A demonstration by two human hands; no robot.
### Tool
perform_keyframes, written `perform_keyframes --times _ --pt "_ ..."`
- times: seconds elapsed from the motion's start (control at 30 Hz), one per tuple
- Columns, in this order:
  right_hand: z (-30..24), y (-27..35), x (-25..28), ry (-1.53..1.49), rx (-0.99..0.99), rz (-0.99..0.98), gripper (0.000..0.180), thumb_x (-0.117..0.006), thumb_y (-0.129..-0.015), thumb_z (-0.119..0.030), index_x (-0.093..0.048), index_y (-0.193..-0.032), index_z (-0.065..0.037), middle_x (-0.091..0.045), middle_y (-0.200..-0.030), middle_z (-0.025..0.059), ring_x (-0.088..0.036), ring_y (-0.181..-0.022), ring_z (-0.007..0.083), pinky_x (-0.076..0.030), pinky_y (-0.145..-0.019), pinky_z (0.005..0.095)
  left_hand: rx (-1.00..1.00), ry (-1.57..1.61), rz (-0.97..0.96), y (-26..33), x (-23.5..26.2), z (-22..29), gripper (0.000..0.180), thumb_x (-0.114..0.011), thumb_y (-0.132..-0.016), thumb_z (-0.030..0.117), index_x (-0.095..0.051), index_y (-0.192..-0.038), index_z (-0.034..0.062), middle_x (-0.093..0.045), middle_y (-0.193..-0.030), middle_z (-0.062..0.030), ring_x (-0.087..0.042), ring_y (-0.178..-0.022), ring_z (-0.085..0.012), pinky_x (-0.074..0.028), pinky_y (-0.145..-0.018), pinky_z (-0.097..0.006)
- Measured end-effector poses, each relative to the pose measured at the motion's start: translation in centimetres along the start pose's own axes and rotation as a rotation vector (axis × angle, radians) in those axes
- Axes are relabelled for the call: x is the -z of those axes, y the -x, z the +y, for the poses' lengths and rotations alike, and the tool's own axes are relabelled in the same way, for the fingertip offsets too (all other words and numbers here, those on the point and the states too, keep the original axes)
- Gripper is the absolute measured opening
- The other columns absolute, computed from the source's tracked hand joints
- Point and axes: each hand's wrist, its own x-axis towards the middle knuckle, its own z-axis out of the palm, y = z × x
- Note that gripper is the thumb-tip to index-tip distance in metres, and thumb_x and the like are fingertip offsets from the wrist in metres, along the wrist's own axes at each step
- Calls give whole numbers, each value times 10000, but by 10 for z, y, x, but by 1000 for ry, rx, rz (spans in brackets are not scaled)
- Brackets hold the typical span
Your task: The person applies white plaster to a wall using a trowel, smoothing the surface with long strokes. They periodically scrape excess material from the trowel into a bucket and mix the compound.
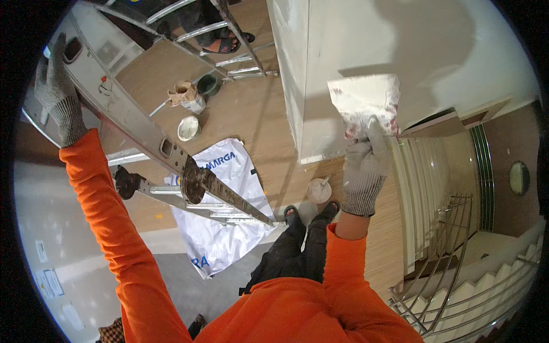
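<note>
**Pale wall (pixel 337 34), metal ladder (pixel 126 106), coated blade (pixel 366 91)**

The wall fills the upper right of our view, with shadows across it. The ladder slants down on our left, its lower rungs seen over the floor covering. Behind it stands a second ladder (pixel 201 31), with a co-worker's sandalled foot (pixel 229 44) at its rungs. A white plastic sheet (pixel 229 171) with blue lettering lies rumpled on the floor, partly behind the ladder.

Smaller things come next: a dark bucket (pixel 208 86) beside a paper bag (pixel 183 91), a white tub (pixel 189 128) of pale paste nearer us, and a round container (pixel 318 191) just in front of our feet.

Our gloved left hand (pixel 60 103) lies along the ladder's side rail, fingers stretched upward; we cannot tell whether they curl around it. Our gloved right hand (pixel 366 160) is closed on the broad, flat blade, whose face is white with reddish stains near the grip. It is raised before the wall; we cannot tell whether the two touch.
</note>
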Motion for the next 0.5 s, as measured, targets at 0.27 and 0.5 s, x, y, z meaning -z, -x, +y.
perform_keyframes --times 0.27,0.5 --pt "270 51 -38 -104 -448 134 180 -582 -971 -149 -669 -913 -3 -583 -787 13 -559 -732 166 -472 -673 298 5 145 122 -22 16 56 373 -592 -944 126 -674 -1308 144 -688 -1208 -163 -703 -1069 -291 -565 -890 -364" --pt "220 28 -114 -446 -440 76 221 -581 -986 -222 -636 -962 -9 -641 -902 65 -620 -796 185 -521 -712 349 404 707 83 -15 22 75 357 -643 -984 257 -684 -1218 -10 -702 -1024 -100 -668 -925 -149 -509 -836 -293"
